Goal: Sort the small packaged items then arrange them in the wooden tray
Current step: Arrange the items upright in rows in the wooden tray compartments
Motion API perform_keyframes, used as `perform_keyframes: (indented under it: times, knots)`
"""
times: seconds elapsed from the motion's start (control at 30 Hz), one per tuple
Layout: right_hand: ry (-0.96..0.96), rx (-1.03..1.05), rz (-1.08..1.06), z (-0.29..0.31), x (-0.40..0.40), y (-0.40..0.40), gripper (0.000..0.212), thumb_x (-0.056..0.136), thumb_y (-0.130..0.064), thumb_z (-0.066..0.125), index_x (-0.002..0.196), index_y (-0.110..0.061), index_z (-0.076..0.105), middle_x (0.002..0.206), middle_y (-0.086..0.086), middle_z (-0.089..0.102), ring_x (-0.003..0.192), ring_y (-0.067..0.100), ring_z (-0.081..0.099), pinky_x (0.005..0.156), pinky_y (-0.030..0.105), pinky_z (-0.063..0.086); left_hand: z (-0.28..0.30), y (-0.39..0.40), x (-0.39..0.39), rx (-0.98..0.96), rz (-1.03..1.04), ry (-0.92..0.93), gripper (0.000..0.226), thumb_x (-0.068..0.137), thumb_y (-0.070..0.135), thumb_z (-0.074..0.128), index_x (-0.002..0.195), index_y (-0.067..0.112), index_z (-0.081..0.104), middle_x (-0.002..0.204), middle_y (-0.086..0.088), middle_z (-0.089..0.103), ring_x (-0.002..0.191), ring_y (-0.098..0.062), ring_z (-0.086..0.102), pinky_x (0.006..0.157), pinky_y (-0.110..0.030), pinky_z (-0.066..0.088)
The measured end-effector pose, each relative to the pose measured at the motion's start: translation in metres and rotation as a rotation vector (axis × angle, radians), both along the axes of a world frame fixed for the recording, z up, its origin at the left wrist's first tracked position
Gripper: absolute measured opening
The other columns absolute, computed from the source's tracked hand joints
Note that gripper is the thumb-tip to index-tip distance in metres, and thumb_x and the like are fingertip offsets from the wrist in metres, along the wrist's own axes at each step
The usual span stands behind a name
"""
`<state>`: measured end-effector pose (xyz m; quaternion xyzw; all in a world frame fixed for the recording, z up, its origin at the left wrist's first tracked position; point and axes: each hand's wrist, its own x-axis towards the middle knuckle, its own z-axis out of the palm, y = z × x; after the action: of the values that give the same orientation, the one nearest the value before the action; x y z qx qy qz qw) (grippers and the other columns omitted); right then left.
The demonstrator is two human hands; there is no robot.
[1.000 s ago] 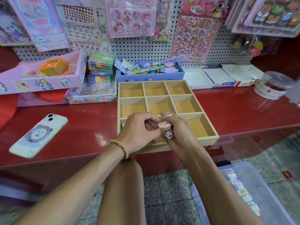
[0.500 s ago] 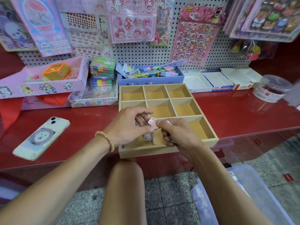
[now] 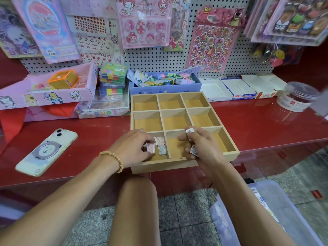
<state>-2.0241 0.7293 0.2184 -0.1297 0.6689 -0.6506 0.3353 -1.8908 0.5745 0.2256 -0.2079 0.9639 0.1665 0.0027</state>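
Your left hand [image 3: 132, 146], lower center of frame, pinches a pink packet [image 3: 150, 148] inside the near-left compartment of the wooden tray [image 3: 179, 110]; two more small packets [image 3: 161, 150] lie just beside it there. Your right hand [image 3: 202, 148] hovers over the near-middle compartment, fingers curled round several small packaged items [image 3: 189, 130]. Phone [image 3: 47, 151] lies at left on the red counter [image 3: 266, 125].

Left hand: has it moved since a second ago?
Yes. The left hand went from the wooden tray's front middle down-left into its front-left compartment.
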Motion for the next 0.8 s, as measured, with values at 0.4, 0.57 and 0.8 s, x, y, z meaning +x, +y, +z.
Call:
perform_keyframes:
  times: [0.4,0.57,0.8]
  knots:
    - [0.008,0.01,-0.031,-0.005,-0.005,0.005,0.018,0.089,-0.012,0.072,0.074,-0.012,0.062,0.06,-0.001,0.051,0.047,0.009,0.039,0.04,0.02,0.03,-0.018,-0.001,-0.014,-0.097,-0.081,-0.016,0.023,0.086,0.038,0.07,0.106,0.026,0.069,0.104,0.008,0.056,0.096,-0.011,0.047,0.078,-0.024,0.037]
    - [0.008,0.002,-0.014,-0.005,-0.002,0.005,0.013,0.084,-0.012,0.078,0.083,-0.01,0.065,0.067,0.002,0.062,0.047,0.009,0.043,0.041,0.02,0.032,-0.015,-0.002,-0.013,-0.002,-0.014,0.082,0.043,0.081,0.044,0.073,0.12,0.027,0.065,0.106,0.01,0.059,0.092,-0.008,0.048,0.084,-0.027,0.045]
    - [0.029,-0.005,0.11,-0.004,0.006,-0.006,0.014,0.085,-0.016,0.077,0.087,-0.008,0.066,0.062,0.0,0.061,0.046,0.01,0.045,0.042,0.023,0.032,0.006,0.02,-0.015,0.25,-0.041,0.471,0.044,0.067,0.031,0.086,0.106,0.025,0.068,0.09,0.011,0.063,0.078,-0.004,0.059,0.072,-0.022,0.048]
